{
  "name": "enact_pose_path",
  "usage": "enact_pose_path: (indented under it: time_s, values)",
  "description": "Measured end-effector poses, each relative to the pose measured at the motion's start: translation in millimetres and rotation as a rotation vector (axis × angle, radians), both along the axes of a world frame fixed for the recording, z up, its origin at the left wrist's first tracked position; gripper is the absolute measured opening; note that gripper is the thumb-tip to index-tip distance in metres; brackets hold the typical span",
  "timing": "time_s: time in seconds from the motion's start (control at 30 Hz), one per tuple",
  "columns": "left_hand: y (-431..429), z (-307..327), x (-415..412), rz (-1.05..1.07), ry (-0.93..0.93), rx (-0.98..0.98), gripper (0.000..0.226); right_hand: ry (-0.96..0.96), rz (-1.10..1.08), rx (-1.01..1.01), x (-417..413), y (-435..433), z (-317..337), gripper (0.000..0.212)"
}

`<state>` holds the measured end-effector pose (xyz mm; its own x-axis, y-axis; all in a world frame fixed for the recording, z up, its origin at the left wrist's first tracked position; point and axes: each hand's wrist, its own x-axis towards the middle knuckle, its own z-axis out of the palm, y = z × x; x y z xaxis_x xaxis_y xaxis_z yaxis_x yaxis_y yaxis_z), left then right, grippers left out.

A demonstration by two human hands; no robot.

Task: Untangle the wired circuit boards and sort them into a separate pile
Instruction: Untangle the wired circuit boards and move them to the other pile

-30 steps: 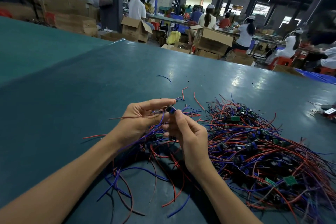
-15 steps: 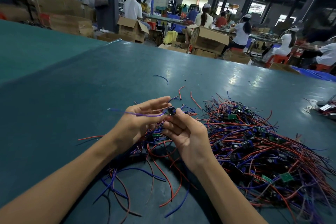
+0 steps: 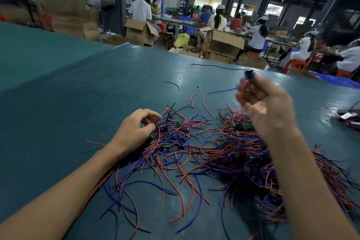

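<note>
Hands split: right hand [image 3: 266, 107] lifts small dark wired circuit board [image 3: 248, 73] to 2 o'clock. Left hand [image 3: 134, 130] drops to 9 o'clock edge of loose red-and-blue wire tangle [image 3: 175, 136], fingers curled.

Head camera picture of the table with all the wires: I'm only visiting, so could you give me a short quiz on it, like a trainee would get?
1. True or false: the right hand holds a small wired part up above the table.
2. Where is the left hand? A fingertips in the wire tangle; B flat on bare table; C raised in the air.
3. Fill in: that tangle is mostly red and ____ wires.
Key: 1 true; 2 A; 3 blue.
</note>
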<state>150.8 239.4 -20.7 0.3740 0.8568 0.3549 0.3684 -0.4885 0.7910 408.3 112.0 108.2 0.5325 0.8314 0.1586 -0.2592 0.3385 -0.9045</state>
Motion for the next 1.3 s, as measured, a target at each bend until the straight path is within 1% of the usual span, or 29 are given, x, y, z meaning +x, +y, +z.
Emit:
enact_pose_path:
  time_s: [0.07, 0.13, 0.2, 0.27, 0.37, 0.43, 0.5, 0.57, 0.6, 0.63, 0.67, 0.73, 0.77, 0.8, 0.83, 0.9, 0.97, 1.03, 1.1, 1.17, 1.23, 1.27, 1.3]
  values:
    - [-1, -1, 1, -0.019, 0.037, 0.012, 0.032, -0.102, -0.152, -0.163, 34, 2, 13, 0.015]
    - [0, 0, 0, -0.035, 0.094, -0.002, 0.036, -0.226, -0.282, -0.370, 68, 9, 17, 0.014]
    - [3, 4, -6, -0.073, 0.133, -0.034, 0.039, -0.303, -0.385, -0.556, 100, 17, 10, 0.020]
    - [5, 9, -16, -0.155, 0.208, 0.011, 0.037, -0.395, -0.473, -0.723, 125, 22, -2, 0.020]
    - [8, 13, -30, -0.285, 0.380, 0.100, 0.033, -0.600, -0.524, -0.937, 137, 22, -22, 0.017]
    - [10, 13, -33, -0.302, 0.454, 0.144, 0.023, -0.678, -0.518, -0.979, 128, 22, -27, 0.025]
    - [12, 12, -33, -0.277, 0.489, 0.186, 0.019, -0.752, -0.558, -0.955, 111, 22, -24, 0.028]
    - [14, 12, -33, -0.240, 0.497, 0.219, 0.017, -0.893, -0.620, -0.948, 86, 23, -21, 0.026]
    - [15, 13, -33, -0.227, 0.503, 0.223, 0.017, -0.981, -0.638, -0.903, 71, 23, -22, 0.031]
    - [16, 13, -34, -0.218, 0.515, 0.221, 0.018, -1.068, -0.653, -0.804, 53, 22, -24, 0.039]
    - [17, 14, -35, -0.209, 0.532, 0.217, 0.019, -1.140, -0.671, -0.659, 33, 20, -29, 0.042]
    - [17, 15, -35, -0.194, 0.555, 0.211, 0.021, -1.248, -0.703, -0.324, -9, 14, -42, 0.035]
    - [17, 15, -35, -0.184, 0.549, 0.213, 0.021, -1.292, -0.687, -0.208, -27, 11, -50, 0.029]
    - [17, 15, -35, -0.174, 0.533, 0.222, 0.020, -1.332, -0.640, -0.144, -41, 9, -59, 0.024]
    - [17, 15, -35, -0.164, 0.507, 0.240, 0.019, -1.370, -0.568, -0.121, -52, 8, -71, 0.020]
    - [17, 13, -36, -0.145, 0.420, 0.322, 0.019, -1.461, -0.415, -0.160, -63, 5, -95, 0.015]
    - [16, 11, -35, -0.119, 0.307, 0.429, 0.019, -1.563, -0.281, -0.297, -67, -1, -117, 0.015]
    - [14, 12, -33, -0.087, 0.198, 0.506, 0.019, -1.618, -0.159, -0.412, -68, -6, -132, 0.023]
    - [9, 16, -30, -0.065, 0.101, 0.560, 0.019, -1.625, -0.122, -0.407, -67, -8, -136, 0.027]
    - [2, 19, -23, -0.056, 0.023, 0.629, 0.020, -1.597, -0.143, -0.377, -67, -8, -134, 0.028]
    - [-6, 21, -16, -0.044, -0.090, 0.613, 0.022, -1.558, -0.155, -0.351, -69, -8, -131, 0.026]
    - [-10, 22, -13, -0.045, -0.165, 0.539, 0.023, -1.545, -0.154, -0.335, -71, -8, -131, 0.025]
    - [-13, 23, -10, -0.063, -0.247, 0.424, 0.024, -1.536, -0.152, -0.309, -72, -9, -131, 0.023]
